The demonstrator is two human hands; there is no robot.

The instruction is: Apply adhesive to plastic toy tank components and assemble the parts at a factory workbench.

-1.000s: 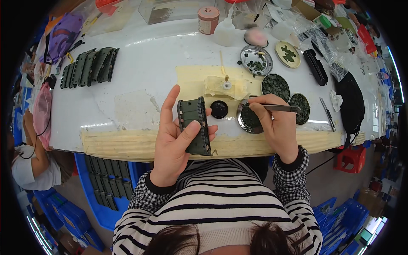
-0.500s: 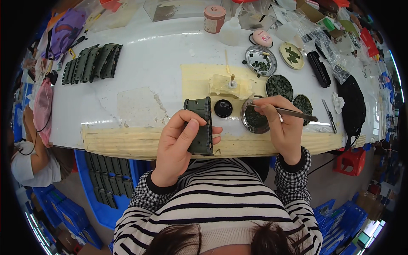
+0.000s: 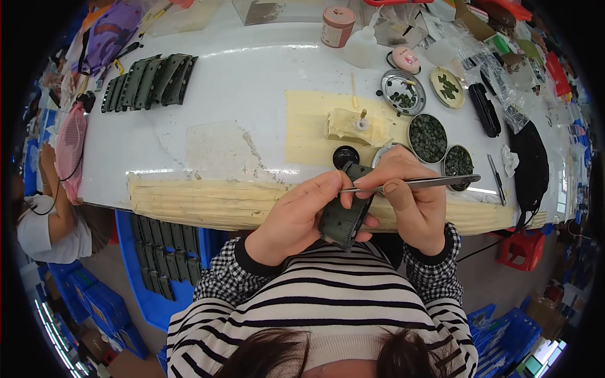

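My left hand (image 3: pixel 296 217) grips a dark green curved plate (image 3: pixel 342 222) with toothed edges, tilted above the table's front edge. In my right hand (image 3: pixel 413 198) is a pair of metal tweezers (image 3: pixel 441 181), their tips over the plate beside my left fingertips. Whether the tips pinch a small piece is too fine to tell. Just beyond the hands sits a small black round pot (image 3: pixel 346 155). A round dish (image 3: pixel 380 153) is mostly hidden behind my right hand. Two round tins of dark green chips, one larger (image 3: pixel 428 137) and one smaller (image 3: pixel 458 167), stand to the right.
A tape-wrapped block (image 3: pixel 358 128) stands on yellow paper. Several similar plates (image 3: pixel 151 82) stand in a row at far left; more lie in a blue crate (image 3: pixel 135 264) below the table. A knife-like tool (image 3: pixel 496 179) lies at right. Another person's arm (image 3: pixel 53 189) shows at far left.
My left hand has moved right and tilted the plate. The tweezers have left the round dish, and their tips are now at the plate. The whole view has shifted slightly.
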